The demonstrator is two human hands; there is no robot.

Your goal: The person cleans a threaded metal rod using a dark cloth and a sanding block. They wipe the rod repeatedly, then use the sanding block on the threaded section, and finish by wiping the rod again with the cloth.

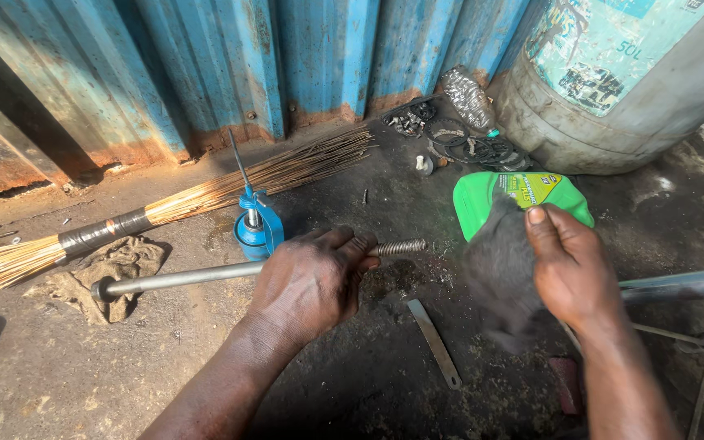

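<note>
My left hand (311,281) is wrapped over a long grey metal rod with a threaded end (197,277), fingers curled down round the shaft and closed on it, just short of the thread, which sticks out past my knuckles towards the right; the rod lies nearly level above the dirty concrete ground (83,383), its far end over a crumpled tan rag (116,265); my right hand (572,273) is closed on a dark grey cloth (499,273), thumb pressed on top and the fingers hidden underneath, so the cloth hangs in a blurred bunch between my two hands, near the threaded tip but apart from it; just behind the cloth lies a green plastic bottle with a yellow label (523,195); beyond the rod stands a small blue oil can with a thin spout (256,224), and a straw broom bound with black tape (173,204) lies along the blue corrugated metal wall (230,65); a flat metal strip (435,342) lies on the ground below the thread.
</note>
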